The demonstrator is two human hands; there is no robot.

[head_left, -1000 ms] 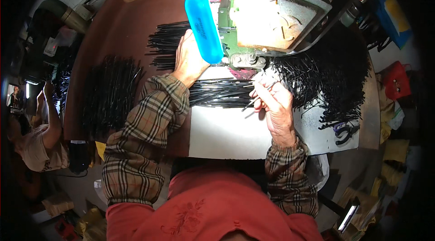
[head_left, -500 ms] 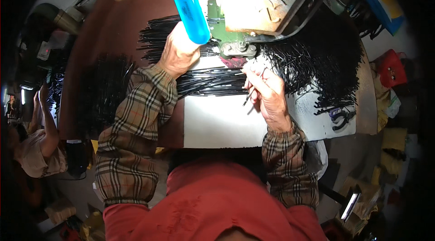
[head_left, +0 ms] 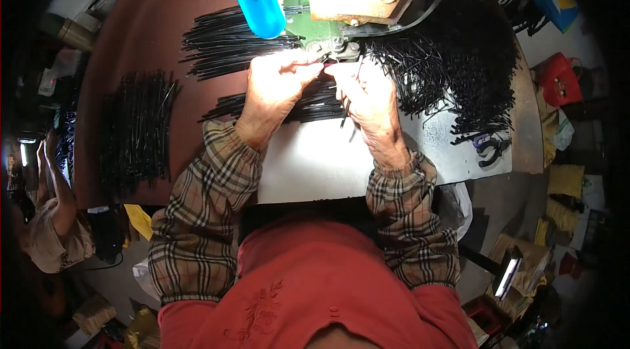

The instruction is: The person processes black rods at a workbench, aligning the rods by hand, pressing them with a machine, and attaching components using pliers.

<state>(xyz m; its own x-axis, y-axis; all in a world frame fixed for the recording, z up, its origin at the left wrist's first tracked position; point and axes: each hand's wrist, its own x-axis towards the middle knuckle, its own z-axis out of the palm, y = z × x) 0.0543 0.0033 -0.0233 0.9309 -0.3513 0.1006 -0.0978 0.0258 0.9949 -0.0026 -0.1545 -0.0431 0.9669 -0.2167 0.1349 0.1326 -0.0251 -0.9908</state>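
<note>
Black strands (head_left: 344, 115) before the green machine (head_left: 296, 29)

The table (head_left: 315, 168) spreads before the machine; a wide heap (head_left: 453, 67) lies to machine's right, bundles (head_left: 220, 44) to its left; just before it, left hand (head_left: 272, 90) nears right hand (head_left: 373, 96); right fingers pinch a strand; whether left fingers pinch, I cannot tell.

Both hands meet just in front of the machine (head_left: 308, 24). The right hand (head_left: 369, 93) pinches a thin black rod (head_left: 344, 114); whether the left hand (head_left: 279, 90) grips anything is hidden. Bundled rods (head_left: 139, 126) lie on the worktop (head_left: 308, 165), with a tangled heap (head_left: 453, 67) right and pliers (head_left: 492, 151) near its front edge.
</note>
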